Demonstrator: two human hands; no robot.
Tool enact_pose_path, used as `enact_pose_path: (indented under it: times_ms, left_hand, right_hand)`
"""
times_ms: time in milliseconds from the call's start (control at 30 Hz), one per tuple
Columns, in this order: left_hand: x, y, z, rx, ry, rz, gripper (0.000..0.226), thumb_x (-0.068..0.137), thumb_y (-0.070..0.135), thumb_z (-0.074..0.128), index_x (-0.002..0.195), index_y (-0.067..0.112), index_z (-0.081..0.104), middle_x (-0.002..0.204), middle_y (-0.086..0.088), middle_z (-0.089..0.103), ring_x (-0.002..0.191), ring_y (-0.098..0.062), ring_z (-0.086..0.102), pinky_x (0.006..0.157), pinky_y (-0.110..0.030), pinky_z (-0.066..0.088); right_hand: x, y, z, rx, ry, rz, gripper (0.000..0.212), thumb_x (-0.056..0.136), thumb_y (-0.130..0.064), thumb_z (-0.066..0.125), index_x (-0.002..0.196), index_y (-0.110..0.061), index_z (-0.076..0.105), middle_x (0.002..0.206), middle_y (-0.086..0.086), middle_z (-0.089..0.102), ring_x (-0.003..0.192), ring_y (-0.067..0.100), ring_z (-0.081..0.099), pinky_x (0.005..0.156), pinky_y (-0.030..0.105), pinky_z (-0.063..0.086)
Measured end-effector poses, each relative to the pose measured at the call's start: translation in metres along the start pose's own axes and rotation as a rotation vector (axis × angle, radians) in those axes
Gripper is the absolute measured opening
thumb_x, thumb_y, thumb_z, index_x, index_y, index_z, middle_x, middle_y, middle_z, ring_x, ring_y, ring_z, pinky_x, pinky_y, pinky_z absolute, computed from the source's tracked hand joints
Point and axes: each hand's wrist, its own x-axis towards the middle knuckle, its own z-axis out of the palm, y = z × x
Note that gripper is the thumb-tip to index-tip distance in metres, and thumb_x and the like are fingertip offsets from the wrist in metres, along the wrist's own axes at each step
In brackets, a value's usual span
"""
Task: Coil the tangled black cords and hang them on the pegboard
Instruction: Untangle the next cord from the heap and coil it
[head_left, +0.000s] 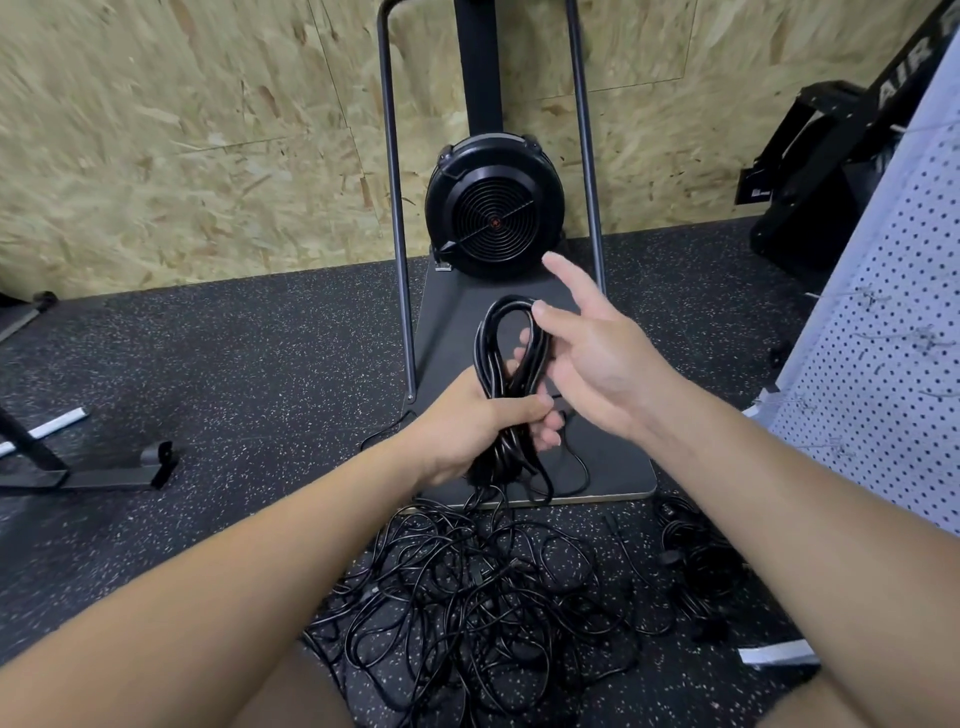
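A person stands over a speckled black rubber floor (234, 364), both bare forearms reaching forward from the near edge of the view. The left hand (467, 421) is closed in a fist around the lower part of a coiled black cord (511, 364), fingers wrapped round the bundle and thumb laid across its front. The coil rises from that fist as a long, narrow loop of several strands, its rounded top pointing toward the far wall.

The right hand (597, 353) is beside the loop on the right, fingers spread and mostly straight, index finger pointing up and away. Its thumb tip touches the upper right side of the loop; it does not grip the cord.

From under the left fist, loose strands drop to a tangled pile of black cords (478, 587) spread on the floor near the person's feet. A smaller heap of black cord (696, 566) lies just to the right of it.

Behind the hands, a dark flat platform (613, 467) carries a round black fan housing (493, 205) between two upright metal bars (395, 208). The far wall is pale chipboard panel (182, 156). At the right edge leans a white pegboard (883, 374) with small wire hooks; no cord hangs on the visible part.
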Motion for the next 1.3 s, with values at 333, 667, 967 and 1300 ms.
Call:
enact_pose_path:
  times_ms: [333,667,967,1300]
  left_hand:
    - [-0.005,-0.004,0.005,0.118,-0.031,-0.053,0.017,0.110,0.010,0.065,0.099,-0.001,0.068,0.080,-0.013,0.071,0.065,-0.022,0.065,0.071,-0.036,0.060]
    - [-0.004,0.014,-0.001,-0.165,-0.174,-0.114,0.028,0.115,0.037,0.054,0.098,0.015,0.056,0.061,0.006,0.036,0.049,-0.007,0.034,0.055,-0.024,0.037]
    - [0.006,0.020,-0.027,-0.290,0.203,0.041,0.032,0.114,0.038,0.059,0.086,0.023,0.053,0.063,0.008,0.034,0.053,-0.009,0.032,0.052,-0.022,0.034]
    - [0.010,0.018,-0.078,-0.155,0.669,0.056,0.036,0.110,0.039,0.066,0.081,0.021,0.056,0.066,0.003,0.048,0.055,-0.013,0.043,0.054,-0.026,0.039]
  right_hand:
    - [-0.003,0.002,-0.005,-0.743,-0.044,-0.146,0.027,0.114,-0.027,0.053,0.134,-0.033,0.068,0.098,0.012,0.075,0.085,0.023,0.074,0.085,0.043,0.061]
    - [0.009,0.003,-0.009,-0.205,-0.171,-0.082,0.035,0.116,-0.031,0.053,0.147,-0.016,0.059,0.097,0.007,0.062,0.082,0.023,0.063,0.079,0.047,0.052]
    - [-0.009,0.050,-0.034,-0.580,-0.591,0.444,0.059,0.098,0.015,0.055,0.149,-0.015,0.059,0.144,0.005,0.072,0.139,0.017,0.064,0.120,0.032,0.048]
    - [-0.009,0.036,-0.035,-1.014,-0.414,0.309,0.013,0.095,-0.019,0.083,0.106,-0.014,0.079,0.085,0.013,0.078,0.078,0.020,0.059,0.085,0.047,0.051]
